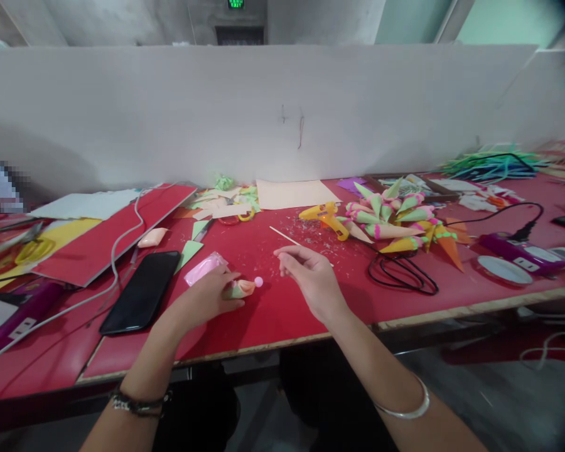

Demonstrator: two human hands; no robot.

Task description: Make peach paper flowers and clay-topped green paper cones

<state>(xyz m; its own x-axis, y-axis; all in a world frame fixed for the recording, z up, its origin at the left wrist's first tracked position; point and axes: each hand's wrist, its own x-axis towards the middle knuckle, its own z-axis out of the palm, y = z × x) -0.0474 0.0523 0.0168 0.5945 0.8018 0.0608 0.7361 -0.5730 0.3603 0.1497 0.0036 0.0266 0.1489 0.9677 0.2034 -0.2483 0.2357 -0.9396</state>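
Both bare forearms reach forward from the lower edge of the view, angled inward. The left hand [202, 295] is low, back upward, its fingers and thumb closed in a light grip pointing rightward. The right hand [313, 279] is raised, wrist bent inward, fingers curled toward the thumb; whether their tips meet is unclear

White partition [169, 107] stretching right across behind the red counter [273, 323], a thin wire [302, 129] dangling near its middle, soft shadow darkening its left end. Over the top now: mottled grey concrete wall [122, 22], green EXIT sign [236, 4] glowing up high, dark recess [240, 36] just beneath it! Off to the right, a pale green wall [499, 22]. Down below, past the counter's raw board edge [452, 311], it's grey floor [494, 389].
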